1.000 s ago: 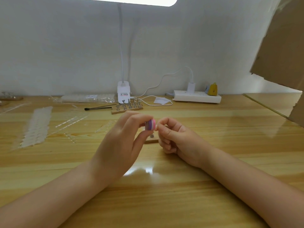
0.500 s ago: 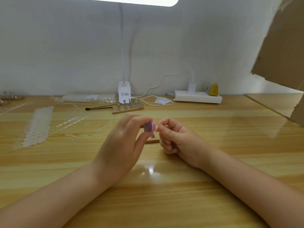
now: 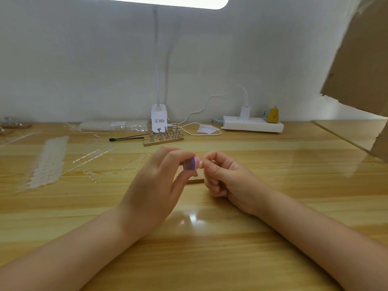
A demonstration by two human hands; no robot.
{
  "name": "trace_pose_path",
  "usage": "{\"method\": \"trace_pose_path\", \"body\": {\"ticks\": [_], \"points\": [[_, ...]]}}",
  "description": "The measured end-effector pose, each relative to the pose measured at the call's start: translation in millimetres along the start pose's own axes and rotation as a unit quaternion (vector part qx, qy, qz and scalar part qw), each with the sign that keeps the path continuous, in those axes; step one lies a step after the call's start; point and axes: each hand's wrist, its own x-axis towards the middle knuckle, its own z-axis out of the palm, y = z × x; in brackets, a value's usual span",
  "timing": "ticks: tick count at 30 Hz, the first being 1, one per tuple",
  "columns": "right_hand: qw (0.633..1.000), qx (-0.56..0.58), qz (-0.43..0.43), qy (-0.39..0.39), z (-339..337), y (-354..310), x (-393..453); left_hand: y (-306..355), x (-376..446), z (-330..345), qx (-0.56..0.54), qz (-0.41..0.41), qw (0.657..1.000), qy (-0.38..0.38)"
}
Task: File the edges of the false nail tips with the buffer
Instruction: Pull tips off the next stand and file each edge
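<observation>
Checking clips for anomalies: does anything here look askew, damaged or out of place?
Mainly the brown cardboard sheet at upper right: its lower edge is ragged and it hangs tilted over the wooden table. Clear plastic strips lie scattered at left.

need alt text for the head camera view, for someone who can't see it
Over a wooden table, the left hand holds a small pink-and-purple buffer against a false nail tip pinched in the right hand. Behind them stand a wooden nail stand, a white lamp base and a power strip.
</observation>
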Motion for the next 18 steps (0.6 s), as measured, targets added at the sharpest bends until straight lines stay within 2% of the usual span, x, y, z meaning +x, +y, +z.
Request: {"method": "trace_pose_path", "body": {"ticks": [3,5,7,10,14,16,18], "points": [[1.000,-0.001,0.002,0.002,1,0,0,1,0,3,-0.012,0.026,0.999,-0.017],[1.000,0.007,0.006,0.007,0,0,0,2,-3,6,0.001,-0.014,0.999,-0.037],[1.000,0.008,0.007,0.009,1,-1,-1,0,-3,4,0.003,-0.038,0.999,-0.025],[1.000,-0.009,0.006,0.008,3,-1,-1,0,0,2,0.000,0.006,1.000,-0.017],[1.000,-0.004,0.020,0.012,2,-2,-1,-1,-1,-1,0.106,-0.001,0.992,-0.070],[1.000,-0.003,0.021,0.011,2,-2,0,-3,0,-5,0.129,-0.010,0.990,-0.051],[1.000,-0.010,0.017,0.002,2,-1,0,1,2,-5,0.111,0.048,0.992,-0.032]]}}
